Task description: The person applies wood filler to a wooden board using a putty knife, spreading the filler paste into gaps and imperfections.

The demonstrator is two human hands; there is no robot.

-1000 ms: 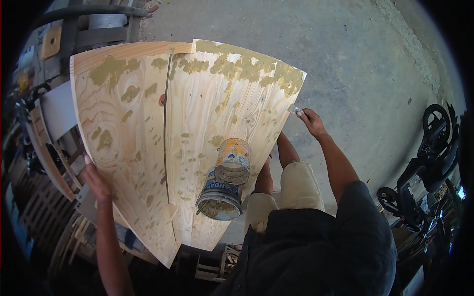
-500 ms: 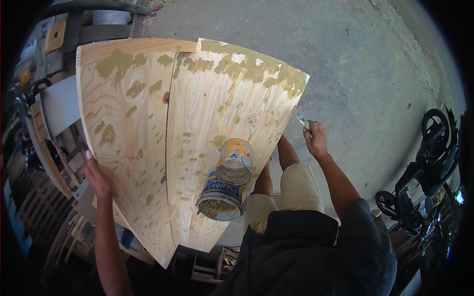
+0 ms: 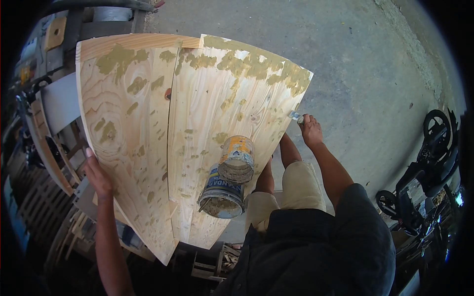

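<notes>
Wood panel [image 3: 205,106] has its long axis running my way, narrow end closest; left hand [image 3: 99,178] grips it, right hand [image 3: 311,131] a scraper [image 3: 296,116].

Single head-worn camera, looking forward and steeply down from above, wide view, mid-range.

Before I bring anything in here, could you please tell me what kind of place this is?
Probably a small woodworking shop or garage. A large wooden panel carries patches of filler, a smeared bucket stands on it, and what looks like a motorbike is parked on the right.
</notes>
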